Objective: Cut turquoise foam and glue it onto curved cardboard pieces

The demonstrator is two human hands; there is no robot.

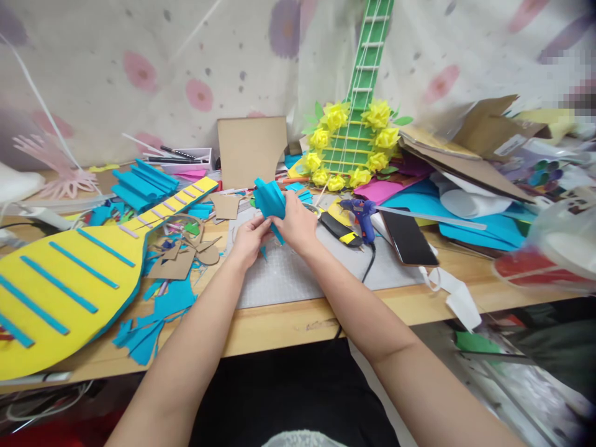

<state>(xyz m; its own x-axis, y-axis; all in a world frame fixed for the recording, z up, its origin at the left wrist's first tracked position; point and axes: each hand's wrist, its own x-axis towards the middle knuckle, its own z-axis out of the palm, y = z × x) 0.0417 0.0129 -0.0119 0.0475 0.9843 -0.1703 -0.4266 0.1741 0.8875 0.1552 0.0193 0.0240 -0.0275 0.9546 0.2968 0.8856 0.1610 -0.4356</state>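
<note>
A folded piece of blue paper (270,200) is held between both hands above the grey cutting mat (279,279). My left hand (250,241) pinches its lower edge with thumb and fingers. My right hand (297,222) grips its right side, hiding part of it. Just right of my hands lie a yellow-and-black utility knife (341,230) and a blue glue gun (364,217). Left of them are cardboard scraps (174,264) and torn blue paper scraps (149,320).
A yellow paper lute (69,273) with blue strips covers the left side. At the back stands a green paper instrument (356,139) ringed by yellow paper flowers. A phone (410,238) lies on the right, near a plastic cup (549,248). Cardboard (251,152) leans behind.
</note>
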